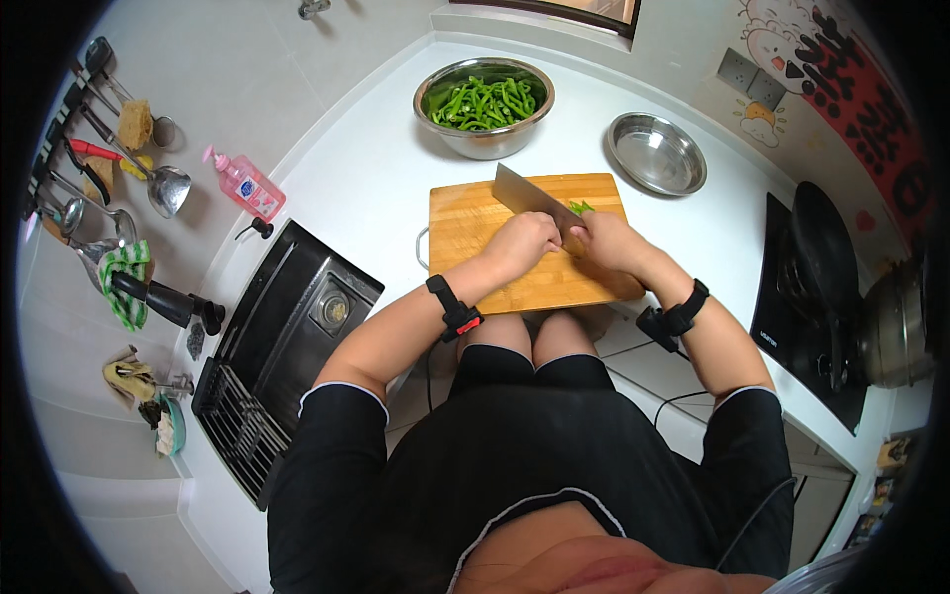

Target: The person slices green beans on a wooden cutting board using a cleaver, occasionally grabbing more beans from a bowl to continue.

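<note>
My right hand [614, 241] grips a Chinese cleaver [533, 199], whose broad steel blade slants up and left over a wooden cutting board [464, 215]. With curled fingers, my left hand [528, 241] rests on the board close against the blade's near side. Whatever may lie under those fingers is hidden. A few cut pieces of green pepper [581, 208] lie beyond the blade, near my right hand. Behind the board stands a deep stainless steel bowl [486, 142] holding many sliced green peppers [484, 104].
A shallow steel dish [657, 154] sits at the back right. To the left are a black sink [297, 312] and a pink pump bottle [249, 187]. A black cooktop [772, 312] with a dark pan [820, 237] stands right. Utensils, including a turner [169, 189], hang on the left wall.
</note>
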`<state>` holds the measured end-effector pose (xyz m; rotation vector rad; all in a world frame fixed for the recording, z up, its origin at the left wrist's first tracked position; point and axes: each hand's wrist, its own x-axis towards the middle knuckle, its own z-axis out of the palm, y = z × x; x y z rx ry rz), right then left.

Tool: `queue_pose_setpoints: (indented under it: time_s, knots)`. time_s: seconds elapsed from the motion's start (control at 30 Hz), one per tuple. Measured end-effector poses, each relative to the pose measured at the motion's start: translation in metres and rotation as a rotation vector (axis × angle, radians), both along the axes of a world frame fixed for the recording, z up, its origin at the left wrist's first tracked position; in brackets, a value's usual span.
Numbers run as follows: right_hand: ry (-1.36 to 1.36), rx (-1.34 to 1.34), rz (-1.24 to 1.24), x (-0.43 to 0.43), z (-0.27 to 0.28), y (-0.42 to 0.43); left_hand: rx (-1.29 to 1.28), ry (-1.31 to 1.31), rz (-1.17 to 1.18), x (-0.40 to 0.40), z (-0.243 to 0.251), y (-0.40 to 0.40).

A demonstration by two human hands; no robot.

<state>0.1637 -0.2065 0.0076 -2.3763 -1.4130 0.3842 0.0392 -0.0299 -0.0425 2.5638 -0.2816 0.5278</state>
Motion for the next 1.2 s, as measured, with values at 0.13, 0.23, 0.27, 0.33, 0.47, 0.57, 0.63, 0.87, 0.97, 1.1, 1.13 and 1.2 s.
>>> queue_pose_setpoints:
  time_s: [0.13,0.23,0.27,0.33,0.47,0.57,0.63,0.87,0.97,1.1,1.13,1.2]
  knots:
    - [-0.037,0.045,0.005,0.000,-0.005,0.017,0.008,0.028,-0.003,0.000,0.001,-0.001]
    - [0.016,-0.004,0.060,0.004,0.011,0.020,0.046,0.013,0.005,-0.008,0.003,0.000]
    - [-0.049,-0.041,0.062,0.004,0.020,0.016,0.048,0.013,0.009,-0.011,0.005,0.002]
    - [-0.074,-0.047,0.040,0.012,0.018,0.003,0.096,0.013,0.015,-0.017,0.013,0.004]
    - [-0.107,-0.051,-0.017,0.016,0.026,-0.009,0.056,0.015,-0.001,-0.018,0.009,0.009]
    - [-0.078,-0.020,-0.015,0.014,0.033,-0.012,0.028,0.009,-0.014,-0.010,0.008,0.005]
    - [-0.060,0.015,0.005,0.011,0.035,-0.013,-0.017,0.022,-0.028,-0.003,0.008,0.002]
    - [-0.049,-0.245,0.120,0.010,0.067,-0.021,0.048,-0.020,-0.008,-0.004,0.009,0.000]
    - [-0.093,-0.066,0.119,0.013,0.013,-0.013,0.062,-0.019,-0.017,0.001,0.010,-0.004]
    - [-0.087,-0.043,0.122,0.001,0.009,0.008,0.070,-0.009,-0.003,0.000,0.009,-0.002]
    - [-0.085,-0.087,0.162,0.009,0.014,0.010,0.046,-0.004,0.003,-0.002,0.009,-0.002]
    - [0.039,-0.267,0.137,0.009,0.050,0.011,0.042,0.005,0.028,-0.007,0.008,0.000]
